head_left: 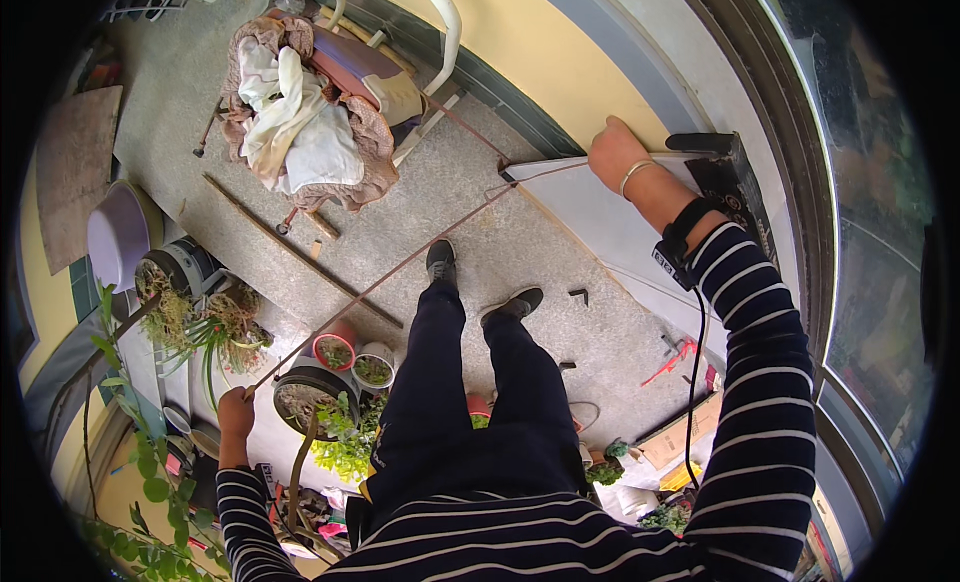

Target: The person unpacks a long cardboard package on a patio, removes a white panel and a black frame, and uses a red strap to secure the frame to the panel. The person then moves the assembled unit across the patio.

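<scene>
The fingers of the left hand [237, 412] and right hand [614, 156] grasp a brown cord [400, 270] passing the corner of a white panel [612, 220].

Nothing readable. White marks on the black device [672, 266] strapped near my right hand [617, 159]: too small to make out. Pale brownish print on the dark box [738, 197] beside my forearm: illegible too.

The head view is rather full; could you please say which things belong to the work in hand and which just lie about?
In use:
- brown cord, in left hand and right hand
- probably white panel, cord at its corner

Apparently lying about:
- wooden stick
- purple basin
</scene>
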Demonstrator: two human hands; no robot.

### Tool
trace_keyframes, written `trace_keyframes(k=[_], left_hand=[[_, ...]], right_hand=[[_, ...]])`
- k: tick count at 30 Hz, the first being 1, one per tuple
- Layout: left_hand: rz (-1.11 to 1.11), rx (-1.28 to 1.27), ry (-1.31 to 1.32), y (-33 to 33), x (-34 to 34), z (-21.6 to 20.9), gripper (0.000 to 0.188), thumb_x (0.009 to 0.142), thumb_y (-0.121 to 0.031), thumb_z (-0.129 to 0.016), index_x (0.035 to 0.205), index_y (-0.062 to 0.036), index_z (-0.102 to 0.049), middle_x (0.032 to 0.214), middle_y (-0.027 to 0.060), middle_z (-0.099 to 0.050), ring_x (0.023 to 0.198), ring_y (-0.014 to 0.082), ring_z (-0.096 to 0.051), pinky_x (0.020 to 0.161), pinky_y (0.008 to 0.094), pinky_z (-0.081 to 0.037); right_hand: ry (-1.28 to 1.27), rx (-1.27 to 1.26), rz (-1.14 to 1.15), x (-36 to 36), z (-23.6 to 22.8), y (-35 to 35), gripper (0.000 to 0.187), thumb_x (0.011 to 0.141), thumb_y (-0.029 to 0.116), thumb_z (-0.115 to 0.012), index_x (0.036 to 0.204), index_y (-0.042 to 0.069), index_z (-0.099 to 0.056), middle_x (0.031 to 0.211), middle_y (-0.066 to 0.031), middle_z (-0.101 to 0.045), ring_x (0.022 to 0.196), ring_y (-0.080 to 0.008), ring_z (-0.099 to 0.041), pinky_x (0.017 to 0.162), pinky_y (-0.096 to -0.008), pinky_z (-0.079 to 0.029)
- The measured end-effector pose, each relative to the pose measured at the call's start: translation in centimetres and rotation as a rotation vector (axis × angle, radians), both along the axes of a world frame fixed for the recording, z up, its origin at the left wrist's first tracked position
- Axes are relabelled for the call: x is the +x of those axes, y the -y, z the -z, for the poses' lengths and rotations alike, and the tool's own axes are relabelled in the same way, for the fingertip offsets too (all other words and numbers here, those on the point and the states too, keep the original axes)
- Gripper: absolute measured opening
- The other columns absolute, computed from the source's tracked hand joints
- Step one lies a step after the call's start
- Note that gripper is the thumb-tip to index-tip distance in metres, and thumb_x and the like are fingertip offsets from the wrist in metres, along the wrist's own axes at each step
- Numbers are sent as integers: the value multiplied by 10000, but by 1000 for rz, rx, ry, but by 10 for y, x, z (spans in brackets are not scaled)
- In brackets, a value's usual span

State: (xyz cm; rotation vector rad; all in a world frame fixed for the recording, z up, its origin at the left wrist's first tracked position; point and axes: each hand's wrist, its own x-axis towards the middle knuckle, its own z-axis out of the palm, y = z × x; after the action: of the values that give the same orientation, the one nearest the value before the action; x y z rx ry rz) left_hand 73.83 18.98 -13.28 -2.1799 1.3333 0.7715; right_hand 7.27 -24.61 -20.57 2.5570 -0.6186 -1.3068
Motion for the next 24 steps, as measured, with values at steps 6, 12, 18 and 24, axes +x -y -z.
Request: trace_keyframes(k=[6, 12, 18, 24], left_hand=[[58, -46, 349, -7, 77, -59, 248, 877, -197, -635, 737, 7, -636, 739, 233, -635, 732, 451, -611, 655, 544, -466], [-43, -137, 643, -8, 121, -76, 216, 893, -176, -599, 761, -28, -684, 822, 195, -685, 753, 385, -663, 655, 503, -495], [349, 462, 944, -28, 177, -85, 209, 899, -99, -570, 807, -123, -756, 838, 87, -737, 750, 212, -719, 605, 354, -548], [-627, -386, 274, 27, 135, -1, 312, 966, -274, -569, 734, -80, -645, 638, 84, -625, 510, 215, -596, 451, 367, -461]], right_hand=[[-2, -17, -19, -2, 3, 2, 181, 855, 197, -579, 851, 179, -759, 844, -17, -719, 831, -174, -663, 855, -371, -394], [-8, -6, -1, 0, 4, 3, 203, 884, 186, -569, 876, 173, -772, 843, -23, -738, 818, -174, -669, 845, -382, -382], [18, 12, 22, 0, 2, 2, 207, 892, 188, -567, 883, 178, -774, 833, -17, -740, 802, -173, -669, 835, -373, -381], [125, -76, 66, 7, -10, -7, 213, 892, 204, -566, 924, 166, -773, 933, -31, -693, 933, -186, -618, 853, -369, -385]])
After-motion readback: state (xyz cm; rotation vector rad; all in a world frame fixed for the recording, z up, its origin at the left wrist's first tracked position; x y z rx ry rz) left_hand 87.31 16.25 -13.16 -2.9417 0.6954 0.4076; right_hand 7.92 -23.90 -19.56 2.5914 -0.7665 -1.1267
